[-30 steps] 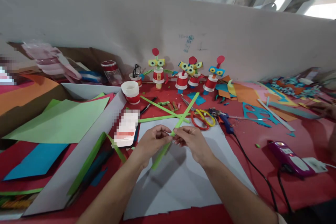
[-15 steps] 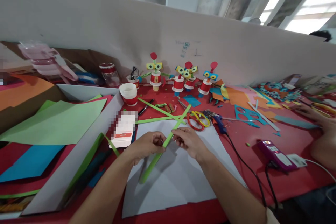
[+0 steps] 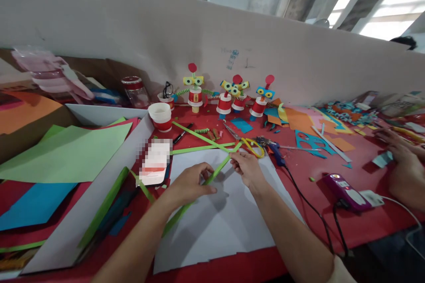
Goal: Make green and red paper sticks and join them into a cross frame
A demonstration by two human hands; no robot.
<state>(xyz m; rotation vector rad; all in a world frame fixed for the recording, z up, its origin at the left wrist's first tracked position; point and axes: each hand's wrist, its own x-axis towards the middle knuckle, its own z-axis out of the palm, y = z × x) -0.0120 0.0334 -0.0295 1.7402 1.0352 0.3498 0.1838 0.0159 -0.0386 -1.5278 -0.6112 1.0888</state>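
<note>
A long light-green paper strip [image 3: 219, 169] slants over white paper sheets [image 3: 219, 230] in front of me. Near its upper end, my right hand [image 3: 247, 170] pinches it between thumb and fingers. My left hand [image 3: 189, 183] is around its middle, thumb and fingers apart, with the strip passing between them; whether it touches is hard to tell. Two more green strips, a slanted one [image 3: 195, 134] and a flatter one [image 3: 202, 147], lie just beyond the sheets. Scissors with yellow and red handles [image 3: 254, 148] lie beyond my right hand, partly hidden by it.
Paper-cup robot figures [image 3: 224, 104] line the wall. Stacked paper cups [image 3: 160, 117] and a phone [image 3: 156, 161] stand left of the sheets, beside a box [image 3: 133, 137] of coloured paper. A glue gun [image 3: 277, 152], its cable and a purple power block [image 3: 347, 192] lie right, near another person's hand [image 3: 398, 154].
My right hand has slid up toward the strip's far end. My left thumb and fingers have spread apart. The strip's near end has shifted left. At right, the other person's hand has moved.
</note>
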